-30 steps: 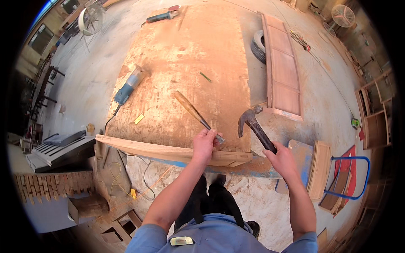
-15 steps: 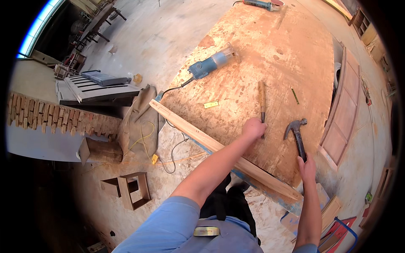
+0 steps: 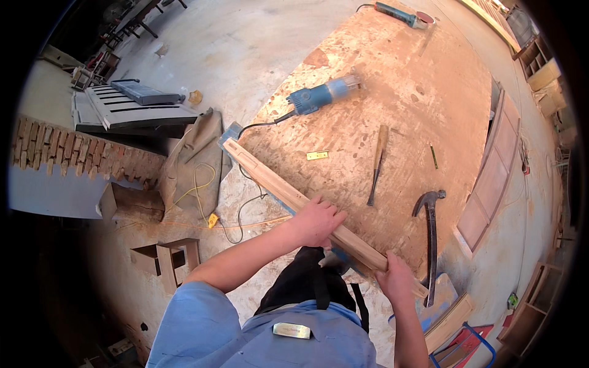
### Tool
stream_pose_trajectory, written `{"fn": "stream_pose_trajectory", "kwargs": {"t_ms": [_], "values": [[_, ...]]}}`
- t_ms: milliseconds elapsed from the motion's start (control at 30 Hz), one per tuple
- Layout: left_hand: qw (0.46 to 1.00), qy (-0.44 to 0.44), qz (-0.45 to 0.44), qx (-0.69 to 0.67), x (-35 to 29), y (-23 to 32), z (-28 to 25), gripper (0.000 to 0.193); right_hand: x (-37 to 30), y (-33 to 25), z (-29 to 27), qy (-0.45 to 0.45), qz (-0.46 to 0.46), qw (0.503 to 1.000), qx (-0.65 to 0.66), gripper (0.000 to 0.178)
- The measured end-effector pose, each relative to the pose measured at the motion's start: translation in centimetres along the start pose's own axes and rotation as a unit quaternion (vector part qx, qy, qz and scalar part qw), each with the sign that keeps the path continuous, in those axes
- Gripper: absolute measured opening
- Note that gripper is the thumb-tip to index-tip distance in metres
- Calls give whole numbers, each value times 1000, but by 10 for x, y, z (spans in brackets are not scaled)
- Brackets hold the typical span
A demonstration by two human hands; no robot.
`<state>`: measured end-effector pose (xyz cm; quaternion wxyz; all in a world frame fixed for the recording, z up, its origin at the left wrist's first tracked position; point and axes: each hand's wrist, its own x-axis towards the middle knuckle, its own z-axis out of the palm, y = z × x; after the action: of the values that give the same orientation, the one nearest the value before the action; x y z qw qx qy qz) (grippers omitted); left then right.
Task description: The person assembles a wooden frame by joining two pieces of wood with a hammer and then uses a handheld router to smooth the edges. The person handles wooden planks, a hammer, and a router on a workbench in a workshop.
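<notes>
Left grip: My left grip (image 3: 319,222) is bent over the wooden bar (image 3: 270,178) near mid-length, its fingers laid across the top; the underside of the hold is hidden.
Right grip: My right grip (image 3: 397,276) is closed around the same bar near its right end, a short stub of wood showing past my hand.
Bar: It lies along the near edge of the tabletop (image 3: 356,178), slanting from upper left to lower right, with a slot cut near its left end.
Hammer: The claw hammer (image 3: 431,245) lies out of my 2 grips, head on the tabletop, handle pointing back toward me and ending just beside the bar's right tip, the closest obstacle there.
Chisel: The chisel (image 3: 381,144) lies well inside the edge, wooden handle away from me, blade toward my hands.
Small things: A green pencil (image 3: 434,157) is to the right of the chisel, a yellow hinge (image 3: 317,156) to its left.
Power tools: 2 of them lie farther off, a blue power tool (image 3: 316,98) whose cord (image 3: 264,124) bends near the bar's left end, and a grinder (image 3: 396,13) at the far edge.
Right side: A panelled wooden door (image 3: 491,175) lies beyond the tabletop.
Floor: A small wooden frame (image 3: 178,257) sits at lower left.
</notes>
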<state>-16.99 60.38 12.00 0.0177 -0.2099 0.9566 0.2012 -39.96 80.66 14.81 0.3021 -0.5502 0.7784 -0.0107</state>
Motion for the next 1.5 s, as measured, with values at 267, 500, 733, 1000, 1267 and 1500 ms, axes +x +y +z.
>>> {"fn": "stream_pose_trajectory", "kwargs": {"t_ms": [267,500,733,1000,1267,1500], "values": [[1000,-19,-16,13,-16,-12,27,14,2,9,12,1,-48,998,-38,45],[995,-79,-48,29,-13,12,11,9,-17,30,33,62,-40,997,-14,48],[998,-22,-39,40,-13,12,30,13,-17,32,29,77,-45,994,-63,51],[997,15,-40,69,-17,18,13,35,-30,14,8,128,-89,987,-26,69],[999,33,-13,23,-31,-7,-19,70,-61,-1,3,279,-60,954,87,67],[1000,8,28,5,-47,-54,-40,86,-83,-70,40,251,29,926,282,34]]}}
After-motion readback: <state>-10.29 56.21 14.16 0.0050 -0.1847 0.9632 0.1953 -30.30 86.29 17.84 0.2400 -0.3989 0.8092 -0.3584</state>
